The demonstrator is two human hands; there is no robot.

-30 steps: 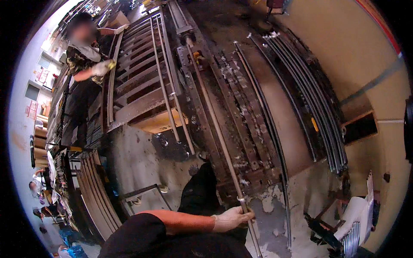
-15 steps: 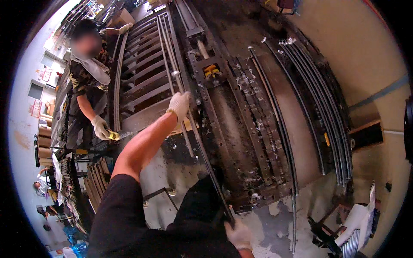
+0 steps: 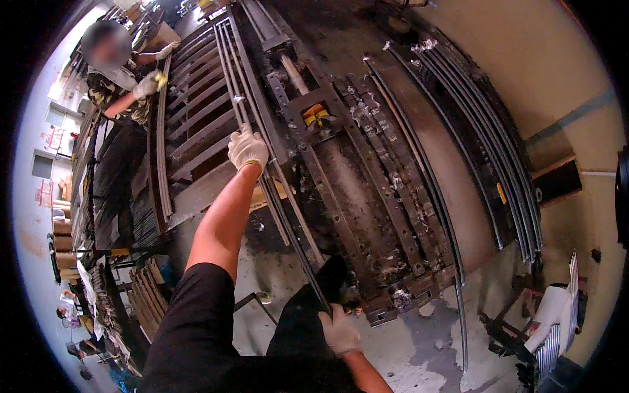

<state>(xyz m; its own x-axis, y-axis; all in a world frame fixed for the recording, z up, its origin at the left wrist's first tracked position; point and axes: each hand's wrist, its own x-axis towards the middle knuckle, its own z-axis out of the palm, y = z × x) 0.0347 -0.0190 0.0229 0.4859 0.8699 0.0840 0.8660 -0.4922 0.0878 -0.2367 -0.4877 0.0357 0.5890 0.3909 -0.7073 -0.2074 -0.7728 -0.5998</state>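
Note:
In a white glove, my left hand (image 3: 249, 148) is closed around a long thin metal rod (image 3: 287, 230) above the near end of a slatted steel rack (image 3: 203, 128). My right hand (image 3: 341, 333), also gloved, grips the rod's near end, close to my dark-clothed leg. The rod slopes from the rack down toward me. Right beside it, other metal rods (image 3: 301, 226) stick out past the rack's edge. Part of the held rod is covered by my left hand.
A co-worker (image 3: 121, 75) with gloved hands leans over rods (image 3: 160, 137) on the rack's far left side. Right of the rack lies a greasy steel machine bed (image 3: 341, 170). Several dark rods (image 3: 478, 137) rest farther right, and a white roll (image 3: 549, 311) stands at lower right.
Both my hands have moved left with the rod, carrying it over beside the rack's other rods. The co-worker's lower hand, with a yellow object, has risen to the rods there.

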